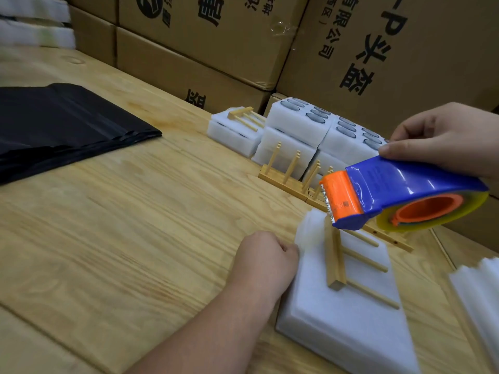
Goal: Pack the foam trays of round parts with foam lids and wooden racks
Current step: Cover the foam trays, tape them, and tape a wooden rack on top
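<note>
While the black bags (67, 128) lie flat at the far left of the wooden table (121, 238), well apart from the work, the left hand (266, 259) sits curled against the left edge of the near foam pack (351, 314), its fingers tucked in at the foam's side; whether they actually pinch the edge or only press it I cannot tell. On top of that pack lies a wooden rack (336, 257), its bar running away from the person and its dowels pointing off to the right. Just above the bar's far end hangs the tape dispenser (405, 193), serrated mouth aimed down and left at the foam's far corner, gripped from above by the right hand (445, 139) with fingers wrapped over the blue shell. So the right hand is the nearer one for taping, and the strip would likely run along or across the bar from that far corner. Behind stand more racks (291, 171) and stacked foam trays (324, 130) showing round parts, against cardboard boxes (243, 36)
</note>
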